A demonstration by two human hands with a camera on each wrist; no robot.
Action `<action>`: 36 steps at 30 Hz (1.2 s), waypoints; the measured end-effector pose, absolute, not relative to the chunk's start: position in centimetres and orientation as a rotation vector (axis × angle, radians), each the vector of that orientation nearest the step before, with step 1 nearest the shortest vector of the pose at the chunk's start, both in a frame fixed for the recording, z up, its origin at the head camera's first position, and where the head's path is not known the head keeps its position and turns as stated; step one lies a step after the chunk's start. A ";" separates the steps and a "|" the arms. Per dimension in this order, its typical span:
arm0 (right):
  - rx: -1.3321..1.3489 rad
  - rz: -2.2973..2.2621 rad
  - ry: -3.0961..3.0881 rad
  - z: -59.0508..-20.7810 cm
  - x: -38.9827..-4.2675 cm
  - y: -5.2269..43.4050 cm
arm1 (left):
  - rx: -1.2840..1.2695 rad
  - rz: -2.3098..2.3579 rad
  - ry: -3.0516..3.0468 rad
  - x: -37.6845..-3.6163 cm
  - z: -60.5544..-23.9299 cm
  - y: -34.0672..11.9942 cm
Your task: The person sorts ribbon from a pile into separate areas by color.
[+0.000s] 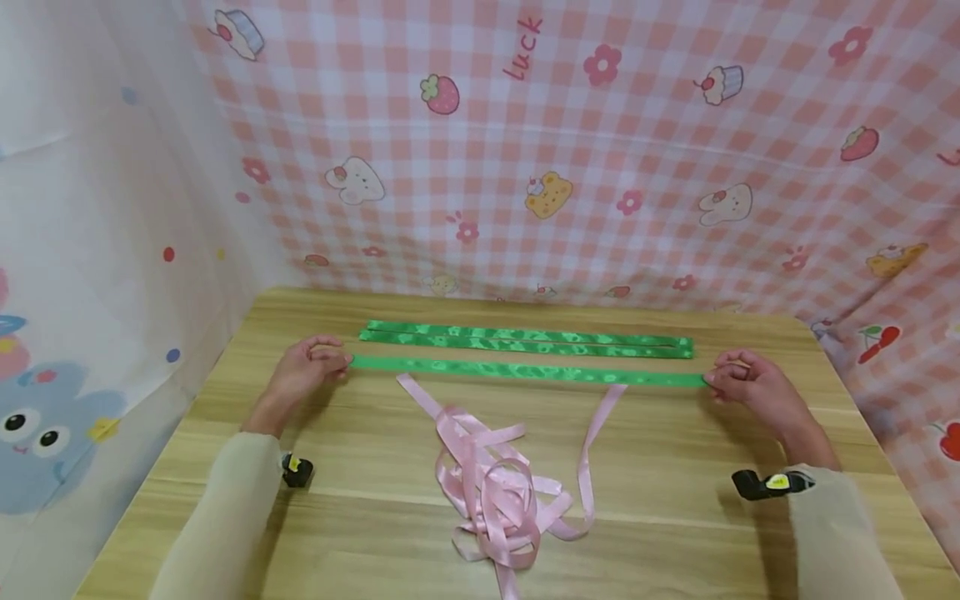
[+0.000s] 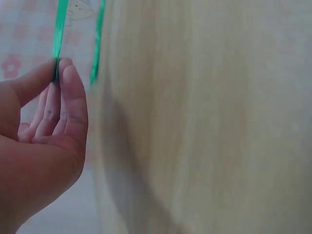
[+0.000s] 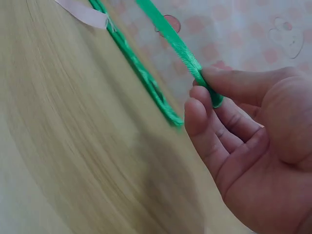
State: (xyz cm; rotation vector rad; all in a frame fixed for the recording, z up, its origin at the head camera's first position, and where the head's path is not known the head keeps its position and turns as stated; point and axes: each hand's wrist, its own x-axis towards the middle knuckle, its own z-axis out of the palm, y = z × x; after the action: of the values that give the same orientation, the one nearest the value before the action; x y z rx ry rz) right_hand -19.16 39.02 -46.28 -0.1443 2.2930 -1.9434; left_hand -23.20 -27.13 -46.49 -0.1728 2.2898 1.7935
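Note:
A shiny green ribbon (image 1: pixel 525 371) is stretched straight between my hands, raised off the table. My left hand (image 1: pixel 311 364) pinches its left end between thumb and fingertips, and in the left wrist view the ribbon (image 2: pixel 59 34) runs upward from that pinch. At the other end my right hand (image 1: pixel 750 385) pinches the ribbon the same way; a short bit of the end shows past the thumb in the right wrist view. Just behind lie green ribbon strips (image 1: pixel 525 337), side by side on the tabletop. Nearer to me is a loose tangle of pink ribbon (image 1: pixel 498 500).
The wooden table (image 1: pixel 360 517) ends at a back edge against a pink checked cloth (image 1: pixel 480 167). A white patterned cloth (image 1: pixel 90 208) hangs at the left. Each wrist wears a small black camera, such as the right camera (image 1: pixel 768 483).

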 end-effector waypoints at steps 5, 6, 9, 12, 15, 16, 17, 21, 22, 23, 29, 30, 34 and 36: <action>0.024 -1.938 2.354 -47.1 -20.4 38.0 | -0.295 1.935 2.251 -24.3 -47.5 -26.5; 0.068 -1.934 2.380 -47.3 -20.7 37.7 | -0.304 1.964 2.243 -24.5 -47.7 -26.3; 0.196 -1.945 2.458 -48.1 -21.5 36.9 | -0.356 2.002 2.252 -25.2 -48.2 -26.0; 0.338 -2.010 2.493 -48.8 -22.2 36.2 | -0.390 2.008 2.268 -25.8 -48.6 -25.6; 0.454 -2.019 2.542 -49.5 -22.5 35.8 | -0.442 2.025 2.237 -26.3 -48.8 -25.4; 0.485 -2.011 2.552 -49.6 -22.6 35.8 | -0.457 2.030 2.223 -26.4 -48.8 -25.3; 0.505 -1.986 2.572 -49.8 -22.7 35.8 | -0.475 2.028 2.218 -26.5 -48.8 -25.2; 0.556 -1.909 2.629 -50.3 -22.8 35.9 | -0.538 1.993 2.226 -26.9 -48.6 -25.0; 0.561 -1.884 2.650 -50.3 -22.8 35.9 | -0.541 1.981 2.236 -27.0 -48.6 -24.9; 0.568 -1.857 2.678 -50.4 -22.8 35.9 | -0.548 1.971 2.246 -27.0 -48.5 -24.9; 0.614 -1.736 2.806 -50.5 -23.1 35.8 | -0.597 1.957 2.273 -27.0 -48.4 -24.6; 0.629 -1.732 2.807 -50.5 -23.1 35.7 | -0.603 1.955 2.278 -27.0 -48.4 -24.5; 0.668 -1.744 2.802 -50.5 -23.1 35.6 | -0.612 1.938 2.307 -27.0 -48.4 -24.3; 0.662 -1.748 2.805 -50.4 -23.1 35.5 | -0.618 1.941 2.312 -27.0 -48.5 -24.3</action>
State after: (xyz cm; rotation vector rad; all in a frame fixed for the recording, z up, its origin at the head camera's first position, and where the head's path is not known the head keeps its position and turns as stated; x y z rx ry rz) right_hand -23.13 35.50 -50.45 0.6621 2.8050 -1.7482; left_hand -27.00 -24.26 -48.47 -0.6179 2.3117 1.9408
